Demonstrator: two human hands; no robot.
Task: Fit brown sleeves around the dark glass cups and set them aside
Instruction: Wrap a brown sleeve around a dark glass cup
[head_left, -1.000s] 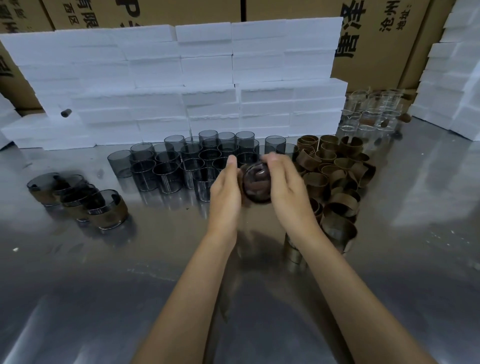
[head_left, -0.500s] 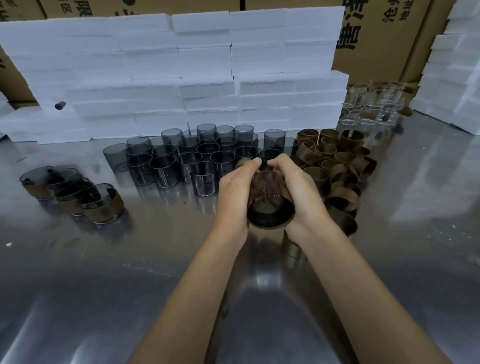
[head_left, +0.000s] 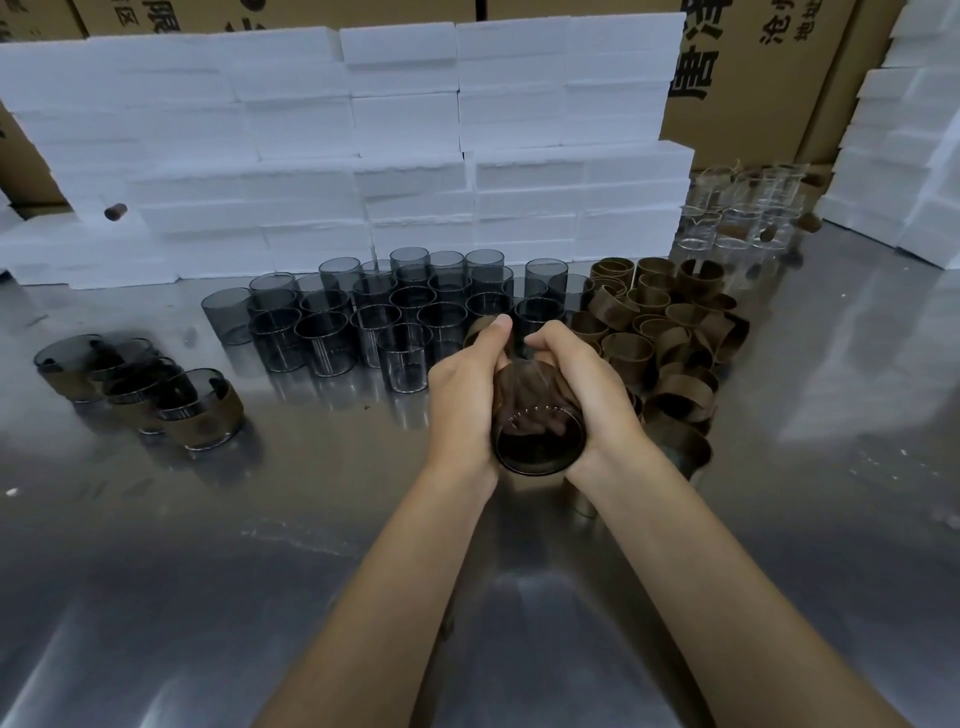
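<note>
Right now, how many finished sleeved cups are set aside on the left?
4, clustered at the table's left: far-left, two middle, nearest. They overlap, so more may be hidden.

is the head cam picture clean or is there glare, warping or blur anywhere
Head view: the metal table throws broad glare streaks and mirrors the bare dark cups; the wide-angle lens bows the white foam blocks at the edges; the held cup between left hand and right hand is sharp, the clear glasses at the back soft and hazy.
</note>
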